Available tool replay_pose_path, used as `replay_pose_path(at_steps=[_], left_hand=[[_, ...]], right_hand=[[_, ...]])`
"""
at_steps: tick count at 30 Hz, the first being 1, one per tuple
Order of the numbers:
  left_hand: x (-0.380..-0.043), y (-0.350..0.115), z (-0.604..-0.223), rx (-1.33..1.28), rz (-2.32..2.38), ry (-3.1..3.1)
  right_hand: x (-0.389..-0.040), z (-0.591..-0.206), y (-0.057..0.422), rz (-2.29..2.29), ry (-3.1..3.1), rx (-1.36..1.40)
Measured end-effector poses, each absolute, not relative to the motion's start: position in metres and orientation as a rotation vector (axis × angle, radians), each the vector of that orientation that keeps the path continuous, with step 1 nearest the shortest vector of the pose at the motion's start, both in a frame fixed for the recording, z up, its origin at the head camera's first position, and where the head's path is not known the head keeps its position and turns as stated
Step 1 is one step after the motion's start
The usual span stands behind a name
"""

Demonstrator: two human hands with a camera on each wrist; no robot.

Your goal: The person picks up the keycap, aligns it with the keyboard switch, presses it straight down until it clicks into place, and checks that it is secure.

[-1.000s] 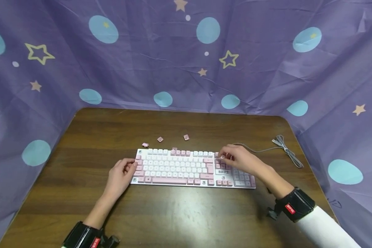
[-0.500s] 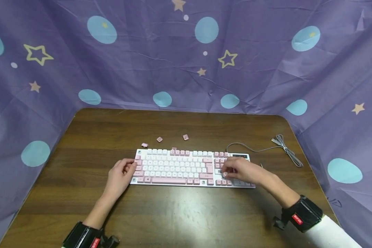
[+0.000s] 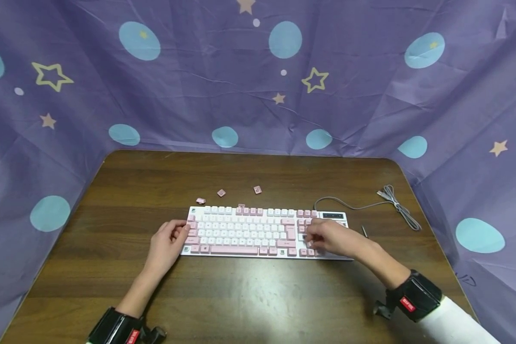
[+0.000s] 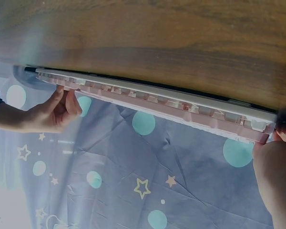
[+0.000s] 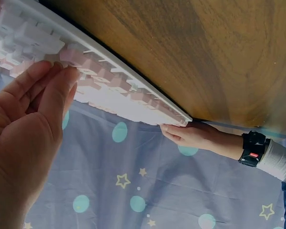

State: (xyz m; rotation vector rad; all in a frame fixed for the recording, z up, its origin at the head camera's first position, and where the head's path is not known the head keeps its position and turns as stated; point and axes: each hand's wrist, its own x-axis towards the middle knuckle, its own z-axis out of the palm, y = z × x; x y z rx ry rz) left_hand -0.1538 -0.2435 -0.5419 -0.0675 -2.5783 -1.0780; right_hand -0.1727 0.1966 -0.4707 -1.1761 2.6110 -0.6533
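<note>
Keyboard lies flat on the table, spanning the gap between your two hands. Your left hand is clamped on its left end by thumb and fingers, most likely to stop it sliding or turning while the other hand works. Your right hand is over its right part, fingers curled and tips drawn together, low among the keys. That tips-down pose suits one small key and would spare its neighbours, but you cannot tell from either view whether the tips pinch a key or only touch it.

Three loose caps lie past the far edge, beyond your left grip and well apart from your right, probably set there so neither forearm sweeps them. A pink piece shows at the far edge, between your two grips; whether it is fixed or loose cannot be told. Beyond your right grip, the cord runs out to a tied bundle, perhaps tied to keep it from under your arm. A thin stick lies just beyond your right wrist.
</note>
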Motion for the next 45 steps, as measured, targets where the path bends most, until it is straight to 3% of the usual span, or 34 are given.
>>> replay_pose_path(at_steps=[18,27,39,45], left_hand=[[-0.154,-0.243,-0.545,-0.09,-1.063,-2.55],[-0.155,-0.243,-0.545,-0.062,-1.075,-2.576],[-0.156,-0.245,-0.545,-0.063,-1.079,-2.579],[-0.158,-0.244,-0.546,-0.074,-1.084,-2.574]], right_hand=[[-0.179,-0.471,0.2,-0.751,2.537,-1.005],[-0.178,-0.464,0.186,-0.558,2.575,-0.982],[-0.198,-0.45,0.171,-0.636,2.253,-0.386],[-0.203,-0.443,0.163,-0.579,2.254,-0.255]])
